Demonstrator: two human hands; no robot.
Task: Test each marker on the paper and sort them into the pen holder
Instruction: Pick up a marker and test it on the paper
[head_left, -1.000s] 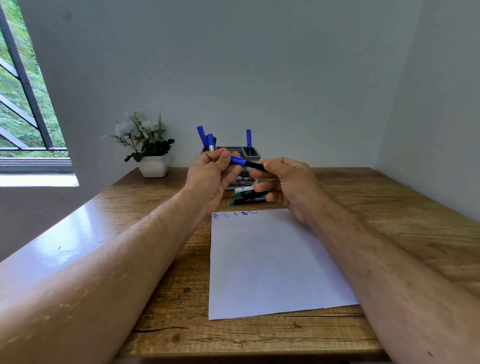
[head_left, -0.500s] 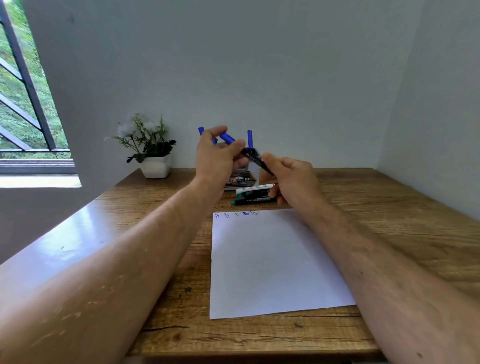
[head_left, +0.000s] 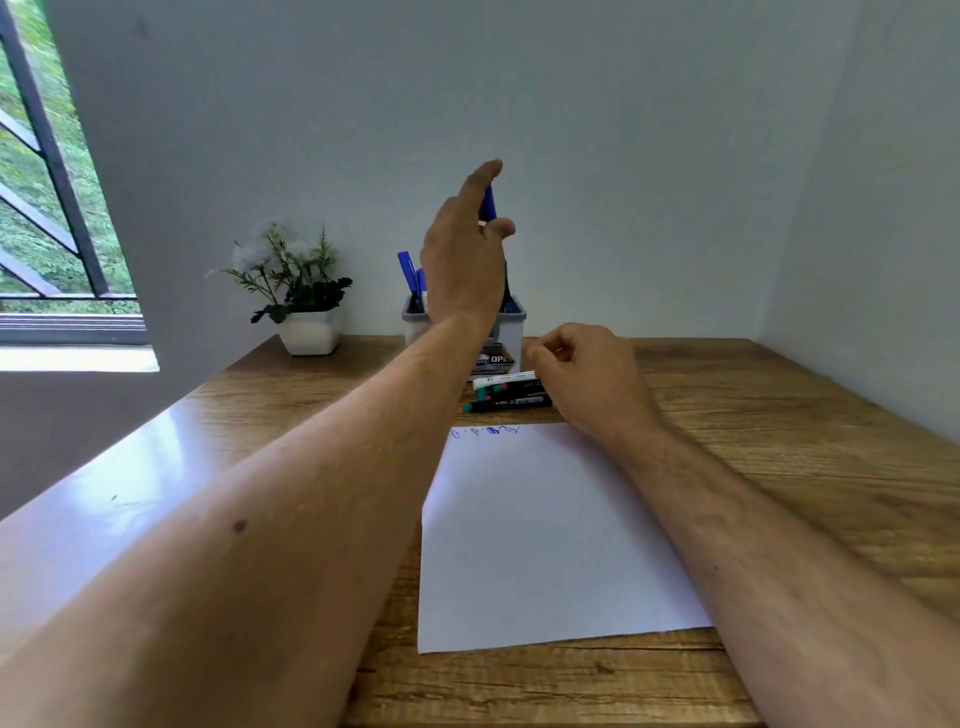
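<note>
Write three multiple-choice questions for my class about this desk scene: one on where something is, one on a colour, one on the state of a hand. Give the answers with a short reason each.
1. Where is the plant pot?
A. Left of the pen holder, by the wall
B. On the paper
C. At the right edge of the desk

2. What colour are the scribbles on the paper?
A. Red
B. Blue
C. Yellow

3. What is the left hand doing?
A. Lying flat on the desk
B. Holding a blue marker up above the pen holder
C. Gripping the plant pot

Answers: 1 A, the pot stands at the back, left of the holder. 2 B, the marks along the paper's top edge are blue. 3 B, finger and thumb pinch the marker in the air over the holder.
</note>
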